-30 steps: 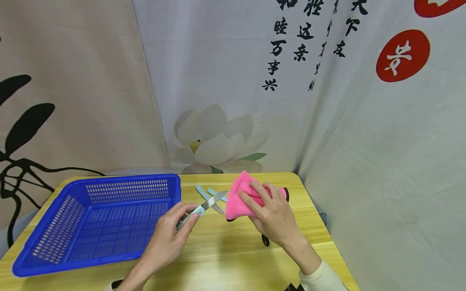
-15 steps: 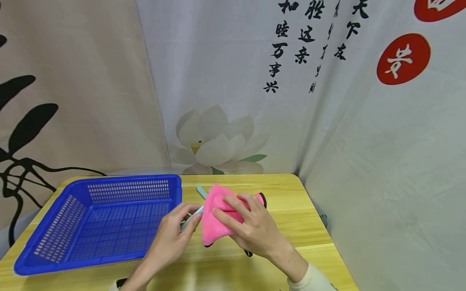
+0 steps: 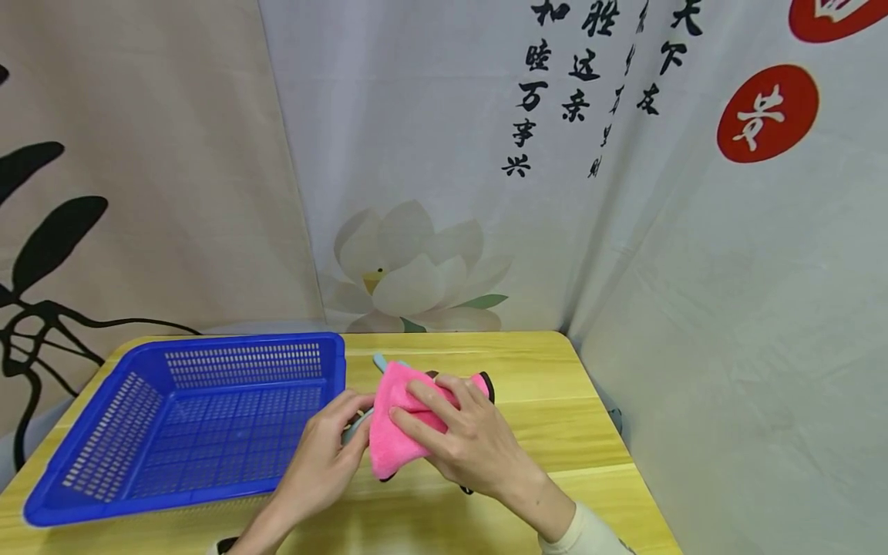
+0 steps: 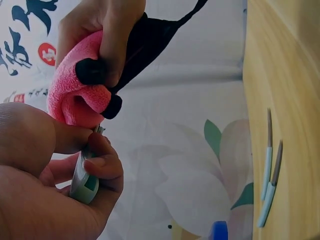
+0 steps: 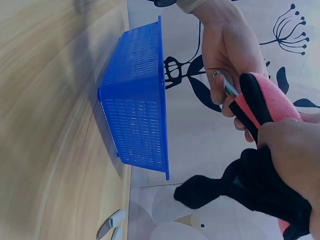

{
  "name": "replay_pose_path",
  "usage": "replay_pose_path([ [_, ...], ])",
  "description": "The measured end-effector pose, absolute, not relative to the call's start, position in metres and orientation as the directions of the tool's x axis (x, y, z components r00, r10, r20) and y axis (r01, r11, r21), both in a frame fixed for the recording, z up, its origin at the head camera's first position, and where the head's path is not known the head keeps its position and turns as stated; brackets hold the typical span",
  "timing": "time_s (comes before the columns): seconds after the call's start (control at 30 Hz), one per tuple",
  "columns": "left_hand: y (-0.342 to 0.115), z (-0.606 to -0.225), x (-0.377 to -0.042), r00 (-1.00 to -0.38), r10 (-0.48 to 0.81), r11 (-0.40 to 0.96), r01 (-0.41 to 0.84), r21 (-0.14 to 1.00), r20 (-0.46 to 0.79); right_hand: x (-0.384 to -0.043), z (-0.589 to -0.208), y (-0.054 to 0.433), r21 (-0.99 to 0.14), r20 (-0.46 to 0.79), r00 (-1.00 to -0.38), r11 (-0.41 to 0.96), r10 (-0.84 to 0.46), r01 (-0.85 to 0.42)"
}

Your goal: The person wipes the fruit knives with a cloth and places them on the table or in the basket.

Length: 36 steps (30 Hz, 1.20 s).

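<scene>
My left hand (image 3: 322, 451) holds a small knife (image 3: 354, 428) by its light blue handle. Its blade is hidden by a folded pink cloth (image 3: 402, 432) with black edging, which my right hand (image 3: 479, 447) grips against the knife. In the left wrist view, the left thumb and fingers close round the knife handle (image 4: 84, 182), touching the cloth (image 4: 70, 102). A black part of the cloth (image 5: 245, 175) hangs down in the right wrist view. Two more light blue-handled knives (image 4: 266, 172) lie on the table; in the head view the cloth mostly covers them.
A blue perforated plastic basket (image 3: 156, 504) stands on the left of the wooden table (image 3: 541, 393), close to the left hand. Behind the table hangs a printed fabric curtain (image 3: 430, 139), which also runs along the right side.
My right hand has moved left and slightly down with the cloth, from beside the knife onto its blade, which is now covered. The left hand keeps its hold with little movement.
</scene>
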<state>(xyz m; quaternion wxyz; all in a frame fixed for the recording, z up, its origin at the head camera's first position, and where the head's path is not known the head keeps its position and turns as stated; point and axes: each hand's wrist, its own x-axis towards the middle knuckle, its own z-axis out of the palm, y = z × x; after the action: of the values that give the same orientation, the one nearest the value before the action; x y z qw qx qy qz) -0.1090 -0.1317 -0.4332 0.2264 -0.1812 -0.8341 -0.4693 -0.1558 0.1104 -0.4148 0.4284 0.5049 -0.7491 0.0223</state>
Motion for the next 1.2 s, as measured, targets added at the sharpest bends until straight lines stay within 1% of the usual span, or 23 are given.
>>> replay_pose_path([
  [0.17, -0.132, -0.434, -0.106, -0.834, 0.093, 0.467, 0.519, 0.716, 0.544, -0.156, -0.417, 0.111, 0.401, 0.68, -0.129, 0.514, -0.722, -0.758],
  [0.33, -0.133, -0.433, -0.106, -0.837, 0.091, 0.46, 0.516, 0.722, 0.54, -0.158, -0.416, 0.114, 0.394, 0.685, -0.158, 0.544, -0.711, -0.741],
  [0.57, -0.136, -0.432, -0.105, -0.876, 0.091, 0.47, 0.457, 0.755, 0.474, -0.161, -0.418, 0.119, 0.364, 0.686, -0.206, 0.574, -0.698, -0.734],
  [0.7, -0.138, -0.433, -0.103, -0.892, 0.095, 0.452, 0.435, 0.779, 0.442, -0.162, -0.42, 0.121, 0.353, 0.691, -0.221, 0.589, -0.688, -0.727],
  [1.2, -0.145, -0.433, -0.104, -0.876, 0.117, 0.459, 0.465, 0.757, 0.467, -0.173, -0.424, 0.136, 0.326, 0.695, -0.259, 0.615, -0.671, -0.718],
])
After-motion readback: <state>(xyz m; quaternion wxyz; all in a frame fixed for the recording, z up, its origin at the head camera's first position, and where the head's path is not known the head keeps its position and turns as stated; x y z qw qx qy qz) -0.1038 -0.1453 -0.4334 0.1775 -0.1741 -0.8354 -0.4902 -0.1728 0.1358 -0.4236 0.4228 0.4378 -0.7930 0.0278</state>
